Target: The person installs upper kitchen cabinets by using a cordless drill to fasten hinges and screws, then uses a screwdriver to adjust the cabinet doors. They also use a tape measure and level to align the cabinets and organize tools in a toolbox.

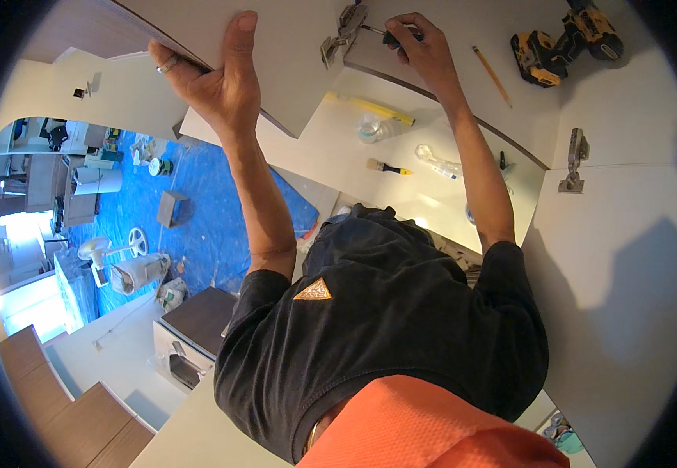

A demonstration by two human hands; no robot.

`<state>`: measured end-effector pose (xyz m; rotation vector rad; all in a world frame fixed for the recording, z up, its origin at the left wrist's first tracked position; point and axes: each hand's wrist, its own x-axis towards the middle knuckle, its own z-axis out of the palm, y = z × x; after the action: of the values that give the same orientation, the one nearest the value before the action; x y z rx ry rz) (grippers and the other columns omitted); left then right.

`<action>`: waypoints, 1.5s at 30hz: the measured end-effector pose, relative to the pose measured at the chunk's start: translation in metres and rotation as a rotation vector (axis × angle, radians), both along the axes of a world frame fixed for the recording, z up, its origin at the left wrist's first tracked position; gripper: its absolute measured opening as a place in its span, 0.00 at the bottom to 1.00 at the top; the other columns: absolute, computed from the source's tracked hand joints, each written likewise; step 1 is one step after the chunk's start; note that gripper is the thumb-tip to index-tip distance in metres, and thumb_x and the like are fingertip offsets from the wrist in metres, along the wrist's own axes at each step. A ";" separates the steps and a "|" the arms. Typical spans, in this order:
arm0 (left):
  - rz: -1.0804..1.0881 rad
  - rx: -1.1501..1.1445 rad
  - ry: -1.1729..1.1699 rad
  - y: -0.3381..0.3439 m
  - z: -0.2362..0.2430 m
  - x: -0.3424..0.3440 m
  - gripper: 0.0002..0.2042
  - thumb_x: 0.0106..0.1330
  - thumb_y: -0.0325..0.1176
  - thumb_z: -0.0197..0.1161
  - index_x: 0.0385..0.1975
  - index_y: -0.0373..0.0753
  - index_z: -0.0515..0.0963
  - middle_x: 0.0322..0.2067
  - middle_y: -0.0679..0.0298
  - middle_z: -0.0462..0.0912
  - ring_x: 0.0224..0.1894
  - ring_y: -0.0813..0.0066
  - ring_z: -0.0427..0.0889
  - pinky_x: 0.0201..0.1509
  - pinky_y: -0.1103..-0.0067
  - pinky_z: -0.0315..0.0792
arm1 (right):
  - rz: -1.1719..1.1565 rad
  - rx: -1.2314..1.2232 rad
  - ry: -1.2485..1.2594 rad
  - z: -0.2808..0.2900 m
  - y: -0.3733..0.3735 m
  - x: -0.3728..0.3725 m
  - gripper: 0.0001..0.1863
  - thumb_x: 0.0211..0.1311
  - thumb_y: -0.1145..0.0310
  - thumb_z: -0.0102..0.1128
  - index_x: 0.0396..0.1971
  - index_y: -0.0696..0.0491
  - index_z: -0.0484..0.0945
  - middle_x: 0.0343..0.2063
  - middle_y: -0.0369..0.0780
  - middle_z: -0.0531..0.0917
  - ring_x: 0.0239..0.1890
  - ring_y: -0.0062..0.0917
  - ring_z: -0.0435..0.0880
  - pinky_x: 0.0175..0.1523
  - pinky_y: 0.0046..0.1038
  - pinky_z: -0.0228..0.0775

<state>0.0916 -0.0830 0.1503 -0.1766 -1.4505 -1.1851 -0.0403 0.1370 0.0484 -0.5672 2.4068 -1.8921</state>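
Observation:
My left hand (221,93) grips the edge of a light cabinet door (291,54), thumb raised along its face. A metal hinge (346,30) is at the door's right edge. My right hand (424,54) holds a screwdriver (392,39) with a dark handle, its shaft pointing at that hinge. To the right, on the light panel beside it, lie a pencil (493,76) and a yellow-black cordless drill (545,58). Below, a lighter board (338,144) bears a paintbrush (389,167), a yellow bar (385,113), a clear jar (369,129) and a clear bottle (437,162).
Another hinge (574,164) is on the right-hand wall panel (619,312). Down at the left, blue sheeting (221,226) covers the floor, with a white fan (104,251), a box (168,210) and assorted stored items. Wooden-topped cabinets (81,413) stand at lower left.

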 end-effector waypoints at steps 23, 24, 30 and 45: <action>-0.106 -0.060 -0.060 0.003 0.009 0.003 0.26 0.61 0.36 0.74 0.51 0.34 0.66 0.41 0.60 0.77 0.42 0.71 0.79 0.49 0.78 0.73 | -0.599 0.951 0.378 -0.020 0.145 -0.007 0.18 0.59 0.59 0.67 0.48 0.45 0.78 0.44 0.45 0.85 0.48 0.42 0.83 0.51 0.41 0.75; -0.113 -0.031 0.057 0.006 0.008 0.003 0.26 0.60 0.33 0.74 0.52 0.32 0.66 0.45 0.57 0.76 0.46 0.70 0.77 0.53 0.76 0.73 | -0.568 0.889 0.439 -0.017 0.144 -0.002 0.18 0.59 0.59 0.67 0.48 0.46 0.78 0.43 0.43 0.86 0.47 0.39 0.84 0.50 0.39 0.75; -0.075 -0.375 0.672 0.046 -0.049 0.029 0.23 0.66 0.29 0.58 0.59 0.29 0.61 0.54 0.46 0.70 0.53 0.54 0.77 0.62 0.64 0.72 | -0.204 0.173 0.325 0.021 0.098 0.102 0.14 0.61 0.68 0.68 0.46 0.52 0.77 0.38 0.34 0.85 0.38 0.18 0.81 0.46 0.24 0.73; -1.040 1.403 -1.281 0.086 -0.366 0.126 0.20 0.77 0.48 0.47 0.53 0.40 0.75 0.50 0.59 0.82 0.51 0.65 0.81 0.59 0.72 0.74 | -0.151 0.401 -0.252 -0.234 -0.024 0.256 0.29 0.55 0.73 0.58 0.58 0.59 0.63 0.47 0.55 0.75 0.50 0.52 0.77 0.54 0.47 0.70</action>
<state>0.2179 0.0030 -0.2154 1.1159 -1.0176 -3.2549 0.2157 0.1131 -0.1854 -0.1187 2.6053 -1.3576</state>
